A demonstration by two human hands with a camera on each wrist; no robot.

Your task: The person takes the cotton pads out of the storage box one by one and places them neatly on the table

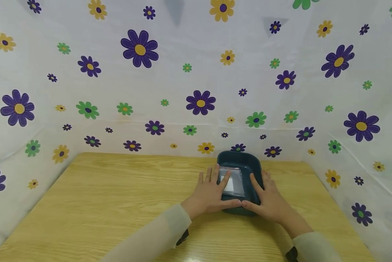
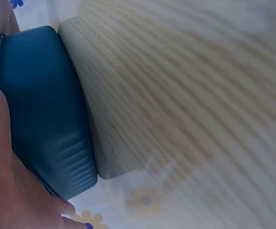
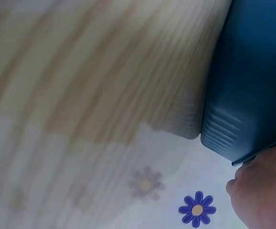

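Observation:
A dark teal plastic bin (image 1: 227, 157) with rounded corners sits on the table near its back edge. Inside lies a clear plastic bag (image 1: 236, 183) with a white patch. My left hand (image 1: 207, 194) rests at the bin's left side, fingers straight and spread, the index finger reaching over the opening. At the right side lies my right hand (image 1: 269, 202), its fingers also spread. Both thumbs extend along the near end, their tips meeting. In the left wrist view the bin's ribbed outer wall (image 2: 47, 105) shows beside the hand; the right wrist view shows the opposite wall (image 3: 248, 86).
The light wood-grain table (image 1: 124, 196) stretches to the left and in front of the bin. A white cloth (image 1: 169, 83) printed with purple, yellow and green flowers rises behind the table and along both sides. Pale sleeves (image 1: 153, 233) cover the forearms.

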